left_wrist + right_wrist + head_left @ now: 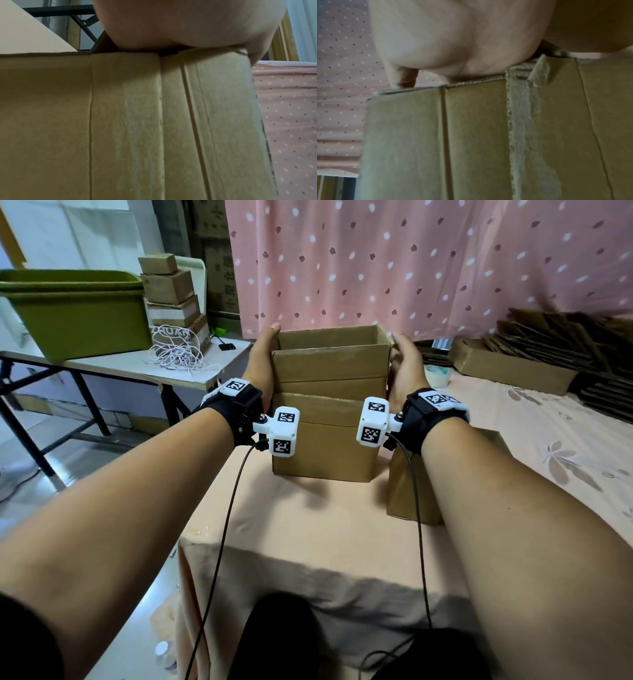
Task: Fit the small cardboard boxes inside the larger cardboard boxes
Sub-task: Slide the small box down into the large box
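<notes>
An open-topped cardboard box [330, 361] is held between my two hands over the peach-clothed table [308, 525]. My left hand [262, 361] presses flat against its left side and my right hand [406, 364] against its right side, fingers straight. Directly in front of and below it stands another brown box [325, 446]; whether the held box sits partly inside it I cannot tell. The left wrist view shows my palm [188, 24] on the cardboard wall [137, 121]. In the right wrist view my palm [445, 40] lies against the cardboard wall [471, 135].
A third box [407, 487] stands under my right forearm. A side table [113, 368] at left carries a green tub [78, 309], a stack of small boxes [171, 292] and tangled white cord [178, 354]. At right lie a tape roll [436, 374] and flattened cardboard [565, 337].
</notes>
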### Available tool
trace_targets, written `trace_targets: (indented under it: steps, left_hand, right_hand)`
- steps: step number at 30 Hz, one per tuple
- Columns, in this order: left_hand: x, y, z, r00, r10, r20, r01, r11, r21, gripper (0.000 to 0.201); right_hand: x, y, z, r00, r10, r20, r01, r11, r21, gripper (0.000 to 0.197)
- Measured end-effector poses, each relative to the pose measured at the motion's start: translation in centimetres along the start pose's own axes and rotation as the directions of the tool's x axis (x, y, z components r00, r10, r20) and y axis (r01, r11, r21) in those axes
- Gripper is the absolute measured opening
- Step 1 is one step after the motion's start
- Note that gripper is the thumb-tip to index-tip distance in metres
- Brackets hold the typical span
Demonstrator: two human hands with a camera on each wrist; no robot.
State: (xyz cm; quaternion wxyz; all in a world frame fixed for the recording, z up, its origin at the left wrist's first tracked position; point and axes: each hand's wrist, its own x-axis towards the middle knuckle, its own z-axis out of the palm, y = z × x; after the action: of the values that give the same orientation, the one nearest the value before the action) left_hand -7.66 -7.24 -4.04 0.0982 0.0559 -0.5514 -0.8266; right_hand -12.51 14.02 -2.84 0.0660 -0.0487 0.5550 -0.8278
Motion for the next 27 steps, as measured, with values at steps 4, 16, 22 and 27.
trace_targets:
  steps: [4,16,22,27]
  left_hand:
    - [0.3,-0.2,0.1,1.0,0.014,0.021,-0.013,0.999,-0.049,0.057]
    - [0.0,-0.6,-0.3,1.0,-0.023,0.003,0.023,0.995,-0.098,0.065]
    - [-1.9,0.3,-1.0,0.999,-0.003,-0.043,-0.001,0.997,-0.076,0.056]
    - [-3.9,1.1,-1.9,0.998,0.009,-0.064,-0.012,0.999,-0.05,0.048]
  right_hand:
    - [0.4,1.2,-0.8,0.997,0.045,0.068,-0.044,0.999,-0.006,0.049]
    - [-0.4,1.2,0.1,0.985,0.043,0.166,-0.039,0.999,-0.026,0.05]
    - [-1.7,1.2,1.4,0.986,0.071,0.152,-0.07,0.997,-0.016,0.059]
    - [-3.5,1.5,2.4,0.982,0.104,0.155,-0.102,0.995,-0.021,0.042]
